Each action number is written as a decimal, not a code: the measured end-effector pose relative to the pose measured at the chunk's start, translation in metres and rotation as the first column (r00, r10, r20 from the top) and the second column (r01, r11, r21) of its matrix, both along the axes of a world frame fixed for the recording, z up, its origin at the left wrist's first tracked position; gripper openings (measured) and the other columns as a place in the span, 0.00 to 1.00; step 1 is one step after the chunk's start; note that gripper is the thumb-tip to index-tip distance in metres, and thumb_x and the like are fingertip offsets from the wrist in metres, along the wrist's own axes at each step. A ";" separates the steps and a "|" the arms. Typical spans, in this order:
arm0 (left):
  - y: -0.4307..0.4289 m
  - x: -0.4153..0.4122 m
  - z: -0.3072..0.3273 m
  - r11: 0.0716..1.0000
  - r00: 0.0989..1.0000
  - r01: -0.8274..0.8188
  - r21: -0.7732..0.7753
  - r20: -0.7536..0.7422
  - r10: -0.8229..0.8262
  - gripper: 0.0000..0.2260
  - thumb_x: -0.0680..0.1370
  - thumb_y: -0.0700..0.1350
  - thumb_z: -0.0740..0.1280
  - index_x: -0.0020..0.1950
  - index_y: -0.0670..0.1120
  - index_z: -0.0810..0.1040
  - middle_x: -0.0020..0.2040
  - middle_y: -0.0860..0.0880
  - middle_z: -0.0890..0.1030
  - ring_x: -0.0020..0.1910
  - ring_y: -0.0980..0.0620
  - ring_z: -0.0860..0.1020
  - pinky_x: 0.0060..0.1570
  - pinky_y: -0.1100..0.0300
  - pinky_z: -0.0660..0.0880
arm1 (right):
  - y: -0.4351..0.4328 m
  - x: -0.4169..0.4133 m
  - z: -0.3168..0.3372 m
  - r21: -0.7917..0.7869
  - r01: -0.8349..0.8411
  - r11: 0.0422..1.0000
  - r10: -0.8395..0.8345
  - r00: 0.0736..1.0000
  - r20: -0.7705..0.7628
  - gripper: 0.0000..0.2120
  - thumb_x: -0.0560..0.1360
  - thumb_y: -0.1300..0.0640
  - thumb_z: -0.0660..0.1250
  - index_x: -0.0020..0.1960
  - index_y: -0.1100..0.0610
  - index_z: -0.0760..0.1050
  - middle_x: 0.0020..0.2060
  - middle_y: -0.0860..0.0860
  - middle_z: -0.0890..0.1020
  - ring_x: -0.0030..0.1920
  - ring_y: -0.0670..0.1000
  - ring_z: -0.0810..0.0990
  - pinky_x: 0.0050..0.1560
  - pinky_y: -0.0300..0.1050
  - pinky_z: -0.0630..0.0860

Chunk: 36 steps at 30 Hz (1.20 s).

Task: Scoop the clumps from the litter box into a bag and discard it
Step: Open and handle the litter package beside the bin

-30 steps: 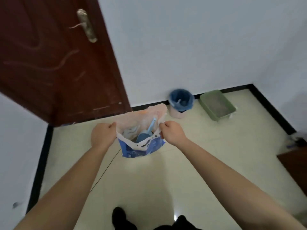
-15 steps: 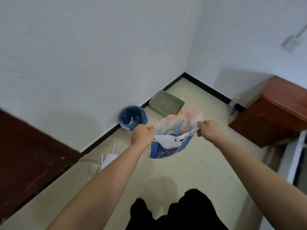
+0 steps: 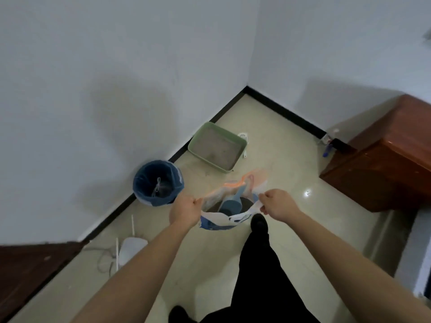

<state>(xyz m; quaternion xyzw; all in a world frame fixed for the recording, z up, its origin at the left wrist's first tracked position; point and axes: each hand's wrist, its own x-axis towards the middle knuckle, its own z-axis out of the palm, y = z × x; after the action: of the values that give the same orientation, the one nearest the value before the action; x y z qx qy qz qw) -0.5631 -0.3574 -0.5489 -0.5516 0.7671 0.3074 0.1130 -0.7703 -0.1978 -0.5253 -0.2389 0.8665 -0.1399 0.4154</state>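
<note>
Scoop (image 3: 229, 204) in bag (image 3: 222, 222), bin (image 3: 157, 183) left.

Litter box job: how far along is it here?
Done: nothing evident; the litter box sits ahead, untouched. In hand: left hand and right hand hold the bag open, blue scoop inside. Left: scooping clumps, then discarding, perhaps into the lined bin.

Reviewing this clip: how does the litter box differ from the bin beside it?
The litter box is a low, green, rectangular tray; the bin is taller, round and fitted with a blue liner. The litter box holds grey litter spread flat; inside the bin only a pale scrap shows, and the rest is too dim to tell. Both stand on the floor along the same wall.
</note>
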 end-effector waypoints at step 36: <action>-0.225 -0.128 -0.410 0.966 0.967 -0.242 0.092 0.105 0.232 0.18 0.78 0.49 0.65 0.65 0.40 0.73 0.62 0.42 0.77 0.58 0.43 0.76 0.45 0.56 0.70 | -0.241 -0.096 -0.435 0.192 -0.153 0.969 0.141 0.987 0.074 0.20 0.76 0.47 0.56 0.46 0.60 0.80 0.43 0.56 0.84 0.43 0.56 0.82 0.50 0.51 0.80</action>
<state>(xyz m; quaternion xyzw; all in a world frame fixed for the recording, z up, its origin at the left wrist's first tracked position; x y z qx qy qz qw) -0.6907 -0.5820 -0.9586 -0.6465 0.6725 0.3322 0.1397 -0.8659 -0.4388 -0.9607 -0.2559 0.8431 -0.0293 0.4721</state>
